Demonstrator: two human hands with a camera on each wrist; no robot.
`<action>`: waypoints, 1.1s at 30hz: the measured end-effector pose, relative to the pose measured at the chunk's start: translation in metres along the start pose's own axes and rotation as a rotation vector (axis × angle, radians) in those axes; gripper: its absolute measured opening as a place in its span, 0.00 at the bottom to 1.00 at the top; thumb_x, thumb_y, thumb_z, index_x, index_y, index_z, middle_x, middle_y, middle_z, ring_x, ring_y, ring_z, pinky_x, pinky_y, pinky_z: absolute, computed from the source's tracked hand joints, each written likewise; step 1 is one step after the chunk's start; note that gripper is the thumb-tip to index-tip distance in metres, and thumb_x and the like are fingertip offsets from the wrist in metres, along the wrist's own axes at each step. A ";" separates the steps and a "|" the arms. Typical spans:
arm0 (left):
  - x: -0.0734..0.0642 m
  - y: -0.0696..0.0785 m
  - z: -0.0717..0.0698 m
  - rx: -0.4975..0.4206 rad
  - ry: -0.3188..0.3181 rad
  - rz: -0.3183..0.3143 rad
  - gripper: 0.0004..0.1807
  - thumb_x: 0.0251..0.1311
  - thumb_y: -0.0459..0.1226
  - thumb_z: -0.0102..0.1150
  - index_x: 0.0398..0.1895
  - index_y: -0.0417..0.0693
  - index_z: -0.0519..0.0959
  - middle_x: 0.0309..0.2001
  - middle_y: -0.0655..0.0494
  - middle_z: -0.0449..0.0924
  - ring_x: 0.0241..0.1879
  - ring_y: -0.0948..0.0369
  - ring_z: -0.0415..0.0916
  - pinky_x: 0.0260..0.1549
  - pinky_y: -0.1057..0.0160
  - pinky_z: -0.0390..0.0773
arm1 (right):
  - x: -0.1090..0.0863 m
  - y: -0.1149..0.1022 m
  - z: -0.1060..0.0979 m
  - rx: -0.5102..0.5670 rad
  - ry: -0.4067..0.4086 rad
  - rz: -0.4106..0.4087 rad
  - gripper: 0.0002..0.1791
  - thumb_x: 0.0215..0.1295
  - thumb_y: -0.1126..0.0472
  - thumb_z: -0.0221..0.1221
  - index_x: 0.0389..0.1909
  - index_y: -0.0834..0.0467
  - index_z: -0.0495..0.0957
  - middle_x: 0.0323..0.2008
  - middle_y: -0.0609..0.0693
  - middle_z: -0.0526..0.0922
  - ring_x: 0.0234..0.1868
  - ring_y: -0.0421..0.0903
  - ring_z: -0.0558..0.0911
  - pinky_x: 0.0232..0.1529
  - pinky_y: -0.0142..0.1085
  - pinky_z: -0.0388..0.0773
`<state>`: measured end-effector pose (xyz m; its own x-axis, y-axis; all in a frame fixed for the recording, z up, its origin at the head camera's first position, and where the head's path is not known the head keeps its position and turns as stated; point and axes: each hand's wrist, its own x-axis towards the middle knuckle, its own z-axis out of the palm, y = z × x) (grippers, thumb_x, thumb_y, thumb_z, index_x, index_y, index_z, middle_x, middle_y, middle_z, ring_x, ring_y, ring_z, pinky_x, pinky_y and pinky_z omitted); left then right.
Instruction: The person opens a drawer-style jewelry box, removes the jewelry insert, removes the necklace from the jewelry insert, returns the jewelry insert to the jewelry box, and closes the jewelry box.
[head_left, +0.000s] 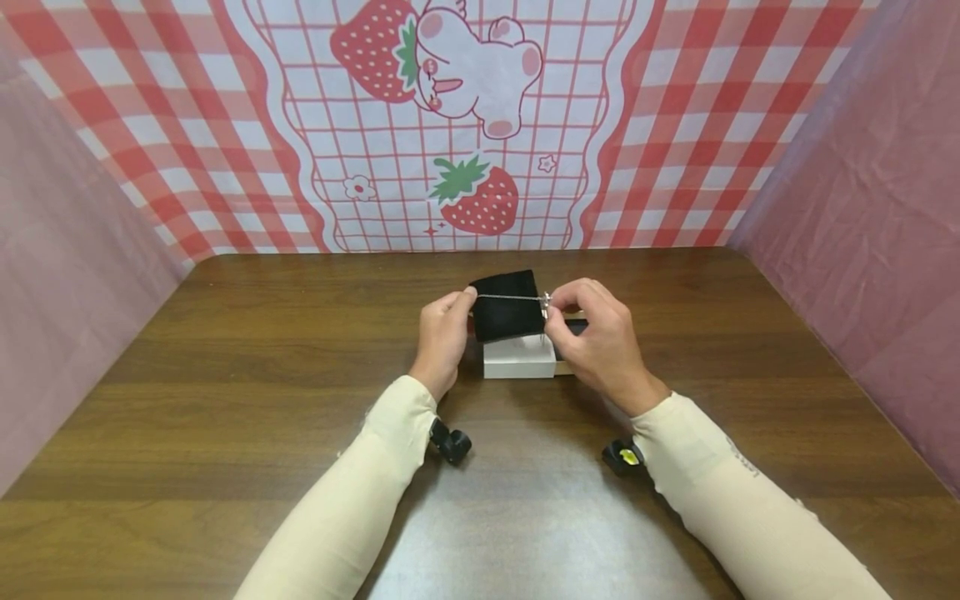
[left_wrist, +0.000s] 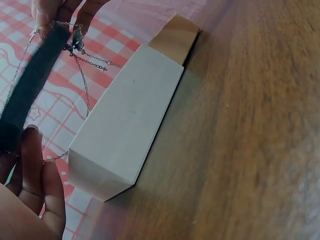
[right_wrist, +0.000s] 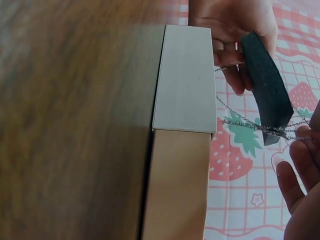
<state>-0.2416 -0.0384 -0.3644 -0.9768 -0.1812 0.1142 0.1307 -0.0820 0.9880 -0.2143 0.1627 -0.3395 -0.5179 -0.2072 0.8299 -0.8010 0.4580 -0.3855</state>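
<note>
Left hand and right hand pinch a chain across a black pad, above the white box.

Matt black foam pad, thin metal chain, glossy wood table

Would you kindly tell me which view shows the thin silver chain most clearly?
The right wrist view: the silver chain crosses the black foam pad in sharp strands. The left wrist view shows it draped thinly; the head view shows only one faint line.
</note>
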 end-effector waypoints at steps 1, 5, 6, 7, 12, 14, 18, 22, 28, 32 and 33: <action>0.000 0.000 0.000 0.005 0.002 -0.001 0.18 0.67 0.43 0.57 0.25 0.40 0.85 0.22 0.59 0.77 0.25 0.64 0.73 0.32 0.67 0.74 | 0.000 0.000 0.000 0.000 -0.002 0.000 0.04 0.62 0.66 0.59 0.34 0.63 0.80 0.34 0.52 0.82 0.38 0.47 0.78 0.47 0.25 0.74; 0.000 0.000 0.000 0.001 0.008 -0.011 0.17 0.67 0.43 0.57 0.27 0.40 0.85 0.20 0.60 0.76 0.24 0.65 0.72 0.29 0.67 0.73 | -0.001 0.000 0.000 -0.004 -0.004 -0.007 0.05 0.63 0.64 0.59 0.34 0.63 0.80 0.34 0.52 0.82 0.38 0.47 0.78 0.44 0.29 0.75; 0.000 0.000 0.000 -0.008 0.007 -0.015 0.17 0.68 0.43 0.57 0.27 0.39 0.85 0.20 0.60 0.76 0.23 0.65 0.72 0.28 0.67 0.73 | -0.001 0.001 0.000 -0.005 -0.005 -0.010 0.06 0.64 0.63 0.59 0.34 0.63 0.80 0.33 0.51 0.82 0.37 0.47 0.78 0.44 0.30 0.75; 0.001 0.000 0.000 -0.018 0.005 -0.019 0.18 0.68 0.43 0.57 0.28 0.39 0.85 0.20 0.59 0.76 0.22 0.64 0.72 0.27 0.67 0.74 | -0.001 0.001 0.000 -0.006 -0.007 -0.014 0.07 0.65 0.62 0.58 0.33 0.63 0.80 0.33 0.51 0.82 0.37 0.46 0.78 0.43 0.30 0.76; 0.001 -0.001 0.000 -0.079 -0.005 -0.025 0.16 0.68 0.40 0.57 0.32 0.35 0.85 0.22 0.58 0.77 0.20 0.64 0.74 0.27 0.66 0.76 | -0.001 0.002 0.000 -0.007 -0.020 -0.029 0.10 0.66 0.60 0.58 0.32 0.63 0.80 0.33 0.51 0.82 0.36 0.45 0.79 0.40 0.34 0.76; 0.001 -0.001 0.000 -0.115 -0.007 -0.026 0.14 0.68 0.38 0.57 0.32 0.35 0.85 0.23 0.57 0.78 0.21 0.63 0.74 0.27 0.67 0.77 | -0.001 0.001 0.000 -0.006 -0.026 -0.027 0.07 0.64 0.62 0.59 0.32 0.62 0.80 0.33 0.50 0.83 0.36 0.45 0.79 0.39 0.35 0.75; 0.003 0.000 0.001 -0.236 -0.017 -0.040 0.11 0.65 0.34 0.55 0.28 0.38 0.82 0.23 0.56 0.77 0.22 0.64 0.75 0.26 0.67 0.77 | -0.001 0.000 0.000 -0.006 -0.024 -0.013 0.01 0.58 0.69 0.61 0.30 0.60 0.80 0.32 0.49 0.83 0.35 0.45 0.79 0.38 0.34 0.75; 0.004 0.001 0.001 -0.326 -0.027 -0.052 0.11 0.63 0.31 0.53 0.23 0.44 0.79 0.23 0.56 0.76 0.22 0.64 0.76 0.25 0.66 0.76 | -0.001 -0.001 0.000 -0.009 -0.024 -0.014 0.03 0.57 0.70 0.62 0.29 0.59 0.80 0.31 0.49 0.83 0.34 0.44 0.79 0.37 0.36 0.75; 0.004 0.001 -0.001 -0.321 -0.012 -0.040 0.09 0.64 0.31 0.55 0.26 0.45 0.81 0.26 0.56 0.77 0.23 0.65 0.76 0.26 0.66 0.78 | -0.001 -0.002 0.000 -0.004 -0.035 -0.016 0.03 0.57 0.70 0.61 0.30 0.59 0.80 0.32 0.49 0.83 0.34 0.44 0.79 0.36 0.38 0.75; 0.004 0.001 -0.002 -0.312 0.000 -0.043 0.07 0.65 0.31 0.56 0.31 0.44 0.83 0.27 0.55 0.79 0.24 0.64 0.77 0.27 0.65 0.79 | -0.001 -0.003 0.002 0.009 -0.028 -0.004 0.03 0.56 0.70 0.62 0.29 0.59 0.80 0.30 0.49 0.82 0.33 0.44 0.79 0.36 0.36 0.75; 0.004 0.001 -0.002 -0.311 0.004 -0.046 0.07 0.65 0.32 0.56 0.32 0.44 0.83 0.27 0.55 0.79 0.24 0.64 0.77 0.27 0.65 0.79 | -0.001 -0.003 0.002 0.010 -0.031 -0.003 0.03 0.57 0.70 0.62 0.28 0.59 0.80 0.30 0.49 0.82 0.33 0.44 0.79 0.36 0.36 0.75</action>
<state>-0.2452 -0.0411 -0.3633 -0.9824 -0.1738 0.0692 0.1325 -0.3856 0.9131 -0.2120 0.1600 -0.3403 -0.5243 -0.2351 0.8185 -0.8054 0.4489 -0.3870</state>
